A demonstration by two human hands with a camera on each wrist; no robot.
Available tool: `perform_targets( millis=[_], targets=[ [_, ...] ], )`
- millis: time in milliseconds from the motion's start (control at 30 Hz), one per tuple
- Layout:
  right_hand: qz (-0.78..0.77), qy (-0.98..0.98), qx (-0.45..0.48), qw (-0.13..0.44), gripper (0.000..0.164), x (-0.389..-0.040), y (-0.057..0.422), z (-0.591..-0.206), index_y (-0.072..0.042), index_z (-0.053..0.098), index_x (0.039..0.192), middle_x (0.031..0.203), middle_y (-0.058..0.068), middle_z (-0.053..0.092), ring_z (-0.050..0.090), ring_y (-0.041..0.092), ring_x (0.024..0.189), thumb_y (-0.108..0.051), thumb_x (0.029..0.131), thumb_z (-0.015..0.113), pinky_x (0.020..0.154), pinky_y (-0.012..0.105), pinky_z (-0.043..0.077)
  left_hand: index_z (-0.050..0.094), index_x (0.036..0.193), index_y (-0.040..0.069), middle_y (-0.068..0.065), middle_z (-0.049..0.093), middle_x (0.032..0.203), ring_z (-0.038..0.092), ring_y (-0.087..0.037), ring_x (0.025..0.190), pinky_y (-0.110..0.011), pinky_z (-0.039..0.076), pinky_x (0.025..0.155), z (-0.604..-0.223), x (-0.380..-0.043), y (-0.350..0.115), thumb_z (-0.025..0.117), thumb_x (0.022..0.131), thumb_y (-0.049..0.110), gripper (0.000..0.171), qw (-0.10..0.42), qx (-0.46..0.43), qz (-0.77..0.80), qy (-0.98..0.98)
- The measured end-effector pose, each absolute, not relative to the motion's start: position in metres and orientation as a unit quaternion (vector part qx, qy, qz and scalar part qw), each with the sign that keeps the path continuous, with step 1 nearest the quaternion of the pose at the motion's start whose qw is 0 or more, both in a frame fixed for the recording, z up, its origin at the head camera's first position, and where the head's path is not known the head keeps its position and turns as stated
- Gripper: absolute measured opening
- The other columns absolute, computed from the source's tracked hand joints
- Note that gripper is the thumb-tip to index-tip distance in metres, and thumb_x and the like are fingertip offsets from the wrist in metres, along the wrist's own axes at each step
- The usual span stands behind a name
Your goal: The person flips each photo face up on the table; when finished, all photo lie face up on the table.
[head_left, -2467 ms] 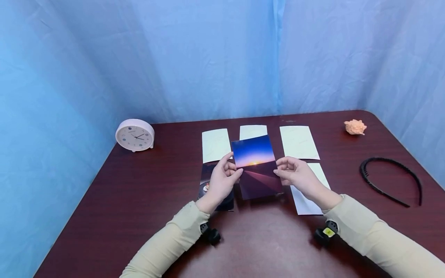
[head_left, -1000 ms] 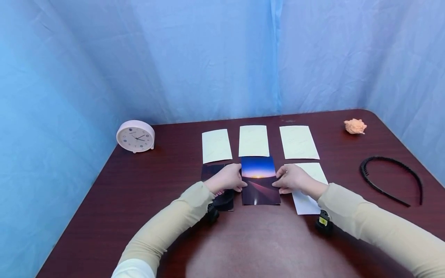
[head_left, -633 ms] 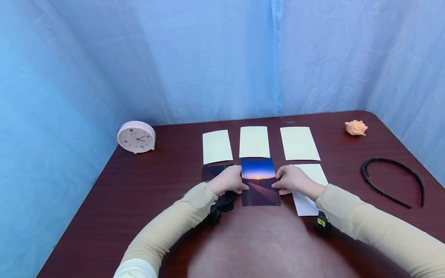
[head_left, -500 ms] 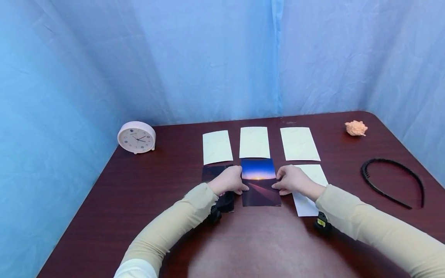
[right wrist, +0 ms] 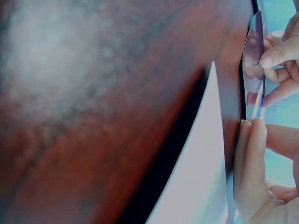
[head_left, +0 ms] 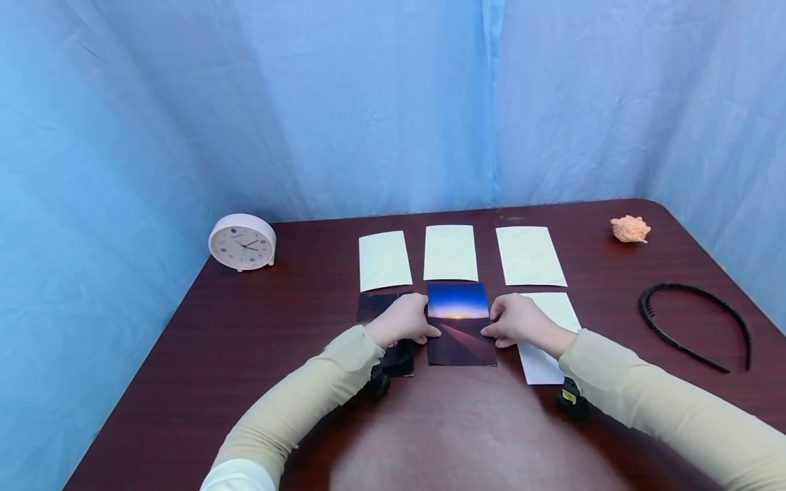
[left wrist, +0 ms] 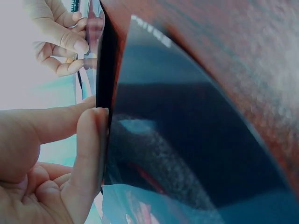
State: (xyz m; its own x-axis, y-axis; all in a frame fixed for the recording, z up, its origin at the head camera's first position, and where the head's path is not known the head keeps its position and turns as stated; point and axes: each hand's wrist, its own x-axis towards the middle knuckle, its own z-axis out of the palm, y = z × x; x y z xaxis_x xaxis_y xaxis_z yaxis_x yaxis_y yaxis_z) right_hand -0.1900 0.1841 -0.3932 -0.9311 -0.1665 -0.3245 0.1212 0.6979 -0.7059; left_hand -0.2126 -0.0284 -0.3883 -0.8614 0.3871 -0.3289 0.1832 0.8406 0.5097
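On the table, a sunset photo print (head_left: 459,348) lies between my two hands in the head view, its picture side up. My left hand (head_left: 402,320) pinches its left edge, and my right hand (head_left: 525,322) pinches the right edge. Under the left wrist is a dark photo print (head_left: 402,363), partly covered by that hand; the left wrist view shows the dark print (left wrist: 187,140) close up. A white-backed print (head_left: 540,368) lies partly beneath the right hand. Seen from the right wrist, the sunset print (right wrist: 253,51) appears nearly edge-on, slightly bent.
Behind the sunset print stands a row of white print backs: left (head_left: 385,260), middle (head_left: 450,252) and right (head_left: 531,256). A white round clock (head_left: 242,242) is at the far left. To the right are an orange crumpled ornament (head_left: 630,229) and a black headband (head_left: 681,344).
The sunset print, held up and tilted earlier, has come down toward me onto the table, uncovering the middle white print. Over the last half second both hands have hardly moved.
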Motion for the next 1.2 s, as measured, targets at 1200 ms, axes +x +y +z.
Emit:
perform_targets(
  millis=[1200],
  targets=[
    [-0.388, 0.909, -0.069, 0.135, 0.031, -0.151, 0.236, -0.371, 0.003, 0.057, 0.102, 0.077, 0.008, 0.067, 0.066, 0.018, 0.064, -0.015, 0.082, 0.072, 0.057, 0.032, 0.057, 0.047, 0.138, 0.004, 0.006, 0.064, 0.077, 0.053, -0.003, 0.055, -0.019, 0.048, 0.064, -0.375, -0.178, -0.014, 0.069, 0.087, 0.029, 0.060, 0.069, 0.216, 0.281, 0.932]
  ],
)
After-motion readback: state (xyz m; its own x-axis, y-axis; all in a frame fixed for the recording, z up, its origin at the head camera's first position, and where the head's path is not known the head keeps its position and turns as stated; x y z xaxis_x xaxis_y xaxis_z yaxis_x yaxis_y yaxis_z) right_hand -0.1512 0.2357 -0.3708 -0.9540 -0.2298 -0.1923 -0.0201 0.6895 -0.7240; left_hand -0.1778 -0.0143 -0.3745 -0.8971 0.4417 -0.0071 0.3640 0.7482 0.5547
